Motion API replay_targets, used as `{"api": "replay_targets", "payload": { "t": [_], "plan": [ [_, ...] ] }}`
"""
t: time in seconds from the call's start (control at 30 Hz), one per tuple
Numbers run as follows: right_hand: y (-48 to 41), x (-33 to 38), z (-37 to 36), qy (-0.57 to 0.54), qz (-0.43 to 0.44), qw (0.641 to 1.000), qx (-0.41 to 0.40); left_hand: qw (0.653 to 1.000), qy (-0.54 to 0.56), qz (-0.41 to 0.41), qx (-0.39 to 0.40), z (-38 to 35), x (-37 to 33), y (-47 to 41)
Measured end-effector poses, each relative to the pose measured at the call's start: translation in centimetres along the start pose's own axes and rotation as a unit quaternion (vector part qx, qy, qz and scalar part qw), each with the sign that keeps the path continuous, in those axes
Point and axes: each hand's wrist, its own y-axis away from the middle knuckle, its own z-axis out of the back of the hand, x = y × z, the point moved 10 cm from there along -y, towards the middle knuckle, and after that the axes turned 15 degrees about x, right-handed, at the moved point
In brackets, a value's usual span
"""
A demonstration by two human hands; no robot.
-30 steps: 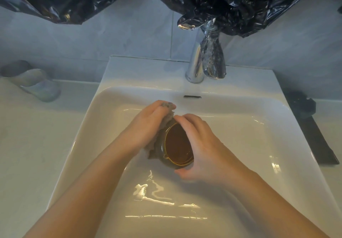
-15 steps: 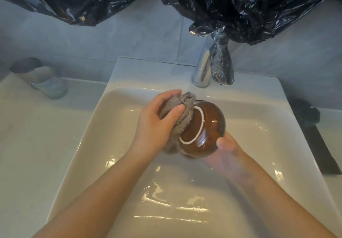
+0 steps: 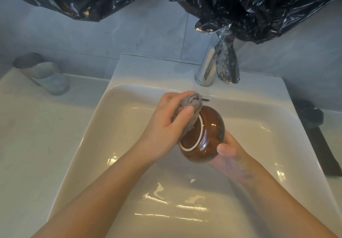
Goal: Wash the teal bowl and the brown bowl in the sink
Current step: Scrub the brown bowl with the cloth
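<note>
The glossy brown bowl (image 3: 207,138) is held over the white sink (image 3: 118,145), turned so its pale foot ring faces me and to the left. My right hand (image 3: 231,156) cups it from below and behind, thumb on its side. My left hand (image 3: 166,126) grips a grey cloth (image 3: 188,113) and presses it against the bowl's base and upper side. The bowl's inside is hidden. No teal bowl is in view.
A chrome tap (image 3: 209,65), partly wrapped in black plastic, stands behind the basin. Black plastic sheeting (image 3: 259,6) hangs above. A glass tumbler (image 3: 42,73) sits on the left counter. A dark object (image 3: 318,134) lies along the right counter. Water glistens on the basin floor.
The bowl was flipped from opening-up to base-towards-me a second ago. Since then my left hand has kept the cloth against the base, shifting it slightly; my view has drifted.
</note>
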Motion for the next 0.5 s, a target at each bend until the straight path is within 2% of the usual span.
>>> {"api": "replay_targets", "payload": {
  "t": [0.1,0.17,0.27,0.5],
  "plan": [
    [-0.1,0.2,0.1,-0.013,0.009,1.000,-0.001,0.998,-0.046,0.018,-0.026,0.3,0.3,-0.1],
    [0.3,0.2,0.4,-0.013,0.008,1.000,-0.005,0.998,-0.035,0.050,-0.033,0.7,1.2,-0.2],
    [0.4,0.1,0.4,-0.017,0.007,1.000,0.003,0.996,-0.006,0.086,-0.001,0.6,2.6,-0.2],
    [-0.4,1.9,-0.2,-0.069,0.062,0.996,-0.013,0.992,-0.081,0.093,0.036,0.4,2.5,-0.4]
  ]
}}
